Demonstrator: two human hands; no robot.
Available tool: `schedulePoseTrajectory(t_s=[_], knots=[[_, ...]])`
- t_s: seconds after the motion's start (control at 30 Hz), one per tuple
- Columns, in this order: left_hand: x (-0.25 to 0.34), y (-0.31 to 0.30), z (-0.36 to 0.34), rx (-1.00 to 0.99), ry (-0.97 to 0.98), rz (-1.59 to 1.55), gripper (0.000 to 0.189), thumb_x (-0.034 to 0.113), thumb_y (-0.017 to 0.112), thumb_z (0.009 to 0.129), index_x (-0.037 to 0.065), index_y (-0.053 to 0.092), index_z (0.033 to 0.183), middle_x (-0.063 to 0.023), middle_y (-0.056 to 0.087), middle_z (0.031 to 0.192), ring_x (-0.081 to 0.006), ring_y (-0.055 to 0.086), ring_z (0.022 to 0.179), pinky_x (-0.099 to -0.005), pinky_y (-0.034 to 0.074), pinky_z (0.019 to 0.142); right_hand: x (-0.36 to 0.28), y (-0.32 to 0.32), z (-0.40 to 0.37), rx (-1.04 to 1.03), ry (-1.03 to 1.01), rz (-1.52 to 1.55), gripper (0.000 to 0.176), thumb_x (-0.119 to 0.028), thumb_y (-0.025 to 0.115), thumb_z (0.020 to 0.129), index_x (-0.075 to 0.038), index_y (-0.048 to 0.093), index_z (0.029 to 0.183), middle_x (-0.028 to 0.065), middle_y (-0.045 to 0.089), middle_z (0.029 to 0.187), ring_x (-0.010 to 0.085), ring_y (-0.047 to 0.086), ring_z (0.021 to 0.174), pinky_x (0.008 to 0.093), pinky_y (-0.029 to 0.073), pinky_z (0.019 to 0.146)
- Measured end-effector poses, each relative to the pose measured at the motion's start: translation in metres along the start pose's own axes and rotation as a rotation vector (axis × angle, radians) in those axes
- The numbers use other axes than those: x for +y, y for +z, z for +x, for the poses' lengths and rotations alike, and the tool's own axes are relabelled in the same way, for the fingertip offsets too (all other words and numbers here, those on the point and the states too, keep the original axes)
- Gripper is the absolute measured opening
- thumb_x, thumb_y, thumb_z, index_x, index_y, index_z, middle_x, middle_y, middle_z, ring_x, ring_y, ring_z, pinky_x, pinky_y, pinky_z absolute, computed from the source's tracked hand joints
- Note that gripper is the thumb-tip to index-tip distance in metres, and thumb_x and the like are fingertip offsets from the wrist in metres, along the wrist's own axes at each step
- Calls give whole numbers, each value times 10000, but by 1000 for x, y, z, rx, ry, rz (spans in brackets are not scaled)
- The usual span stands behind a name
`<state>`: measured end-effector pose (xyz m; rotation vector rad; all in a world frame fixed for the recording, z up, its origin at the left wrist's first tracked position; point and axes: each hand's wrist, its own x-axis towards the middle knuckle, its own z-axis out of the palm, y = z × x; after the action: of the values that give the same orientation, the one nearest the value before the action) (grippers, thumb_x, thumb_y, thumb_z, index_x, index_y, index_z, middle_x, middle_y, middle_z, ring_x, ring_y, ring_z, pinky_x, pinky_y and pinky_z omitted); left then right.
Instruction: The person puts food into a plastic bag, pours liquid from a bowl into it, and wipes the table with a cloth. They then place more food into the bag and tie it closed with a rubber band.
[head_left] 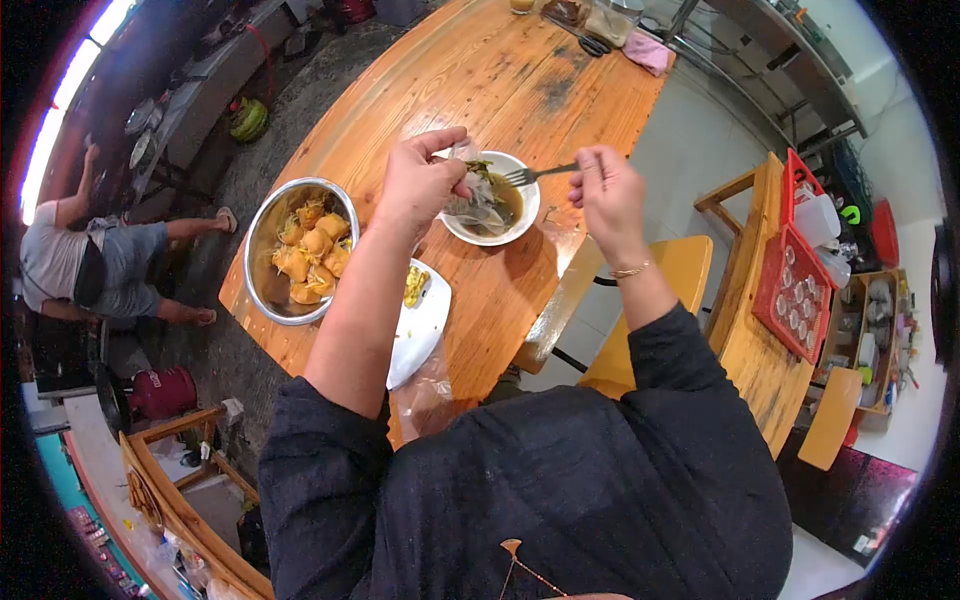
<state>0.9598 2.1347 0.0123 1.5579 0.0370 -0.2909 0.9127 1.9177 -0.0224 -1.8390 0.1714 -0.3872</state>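
Note:
My left hand (430, 178) pinches a clear plastic bag (468, 208) at its top, over a white bowl (529, 217) of brownish broth. The lower part of the bag hangs inside the bowl. Between the fingers of my right hand (610, 195) is the handle of a metal fork (548, 172), its tines pointing left at the dark greens (480, 168) by the bag's mouth. Beneath my left forearm, a white plate (425, 325) carries some yellow-green food (414, 285). Left of that forearm stands a steel bowl (258, 272) with several golden fried pieces (313, 250).
Another clear plastic bag (425, 392) lies at the near edge of the wooden table (480, 90). Scissors (594, 46) and a pink cloth (647, 52) rest at its far end. Red trays (790, 290) sit on a side table at right. A person (110, 255) is at far left.

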Motion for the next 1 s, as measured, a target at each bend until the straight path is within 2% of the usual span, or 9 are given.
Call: schedulePoseTrajectory(t_s=[0.13, 0.23, 0.33, 0.43, 0.53, 0.73, 0.83, 0.87, 1.0], knots=[[1, 5, 1, -32, -12, -67, 469, -81, 535, 732, -79, 556, 1201, -120, 644, 956, -117, 549, 563, -235, 466, 543, 55, 18, -3, -76, 370, 180, 213, -165, 516, 953, 25, 593, 896, 87, 631, 687, 121, 613, 523, 242, 501, 460], [-1, 4, 4, -54, -18, -117, 446, -86, 529, 738, -77, 565, 1182, -114, 645, 1007, -107, 528, 580, -218, 454, 547, 71, 14, 3, -205, 468, 99, 248, -192, 595, 885, 43, 600, 965, 161, 644, 784, 203, 647, 662, 322, 537, 580], [-2, 3, 6, -58, -10, -182, 434, -89, 523, 740, -79, 570, 1171, -109, 648, 1001, -100, 520, 585, -210, 442, 535, 63, 7, 14, -163, -186, -872, 420, -240, 675, 768, 20, 605, 1090, 222, 619, 937, 302, 611, 882, 404, 504, 784], [-4, 3, 11, -72, -3, -214, 425, -89, 520, 742, -78, 577, 1163, -109, 649, 984, -95, 513, 580, -204, 428, 524, 36, 14, 29, -273, -493, -638, 534, -263, 704, 675, -24, 620, 1145, 251, 570, 1049, 366, 524, 1016, 423, 423, 910], [-4, 4, 9, -80, 2, -205, 424, -83, 520, 740, -73, 583, 1159, -107, 646, 961, -92, 511, 577, -202, 418, 517, 31, 32, 49, -729, -293, -529, 505, -246, 702, 682, -67, 635, 1149, 220, 554, 1121, 365, 523, 1026, 394, 428, 906], [3, 0, 5, -41, 28, -134, 448, -64, 514, 727, -66, 584, 1169, -81, 638, 871, -87, 505, 548, -208, 417, 513, 38, 54, 68, -948, -183, -479, 224, -195, 724, 755, -15, 664, 875, 100, 590, 853, 219, 555, 846, 332, 447, 753], [-3, -3, 7, -20, 35, -40, 456, -53, 507, 729, -64, 585, 1178, -71, 637, 835, -82, 501, 537, -213, 420, 509, 24, 52, 70, -874, -73, -426, 193, -176, 725, 771, 2, 653, 777, 75, 588, 673, 170, 539, 641, 311, 447, 621], [-5, -3, 7, -13, 39, 2, 457, -50, 506, 730, -62, 586, 1180, -69, 637, 825, -79, 500, 535, -214, 421, 508, 23, 51, 73, -833, -187, -441, 208, -178, 727, 758, 13, 647, 781, 67, 574, 599, 147, 501, 557, 301, 427, 548], [-12, 2, 11, 28, 30, 147, 438, -32, 524, 740, -44, 605, 1170, -77, 638, 794, -91, 528, 536, -229, 441, 500, -34, 45, 72, -842, -241, -440, 185, -151, 710, 747, 18, 636, 752, 74, 556, 584, 137, 489, 550, 316, 408, 511]])
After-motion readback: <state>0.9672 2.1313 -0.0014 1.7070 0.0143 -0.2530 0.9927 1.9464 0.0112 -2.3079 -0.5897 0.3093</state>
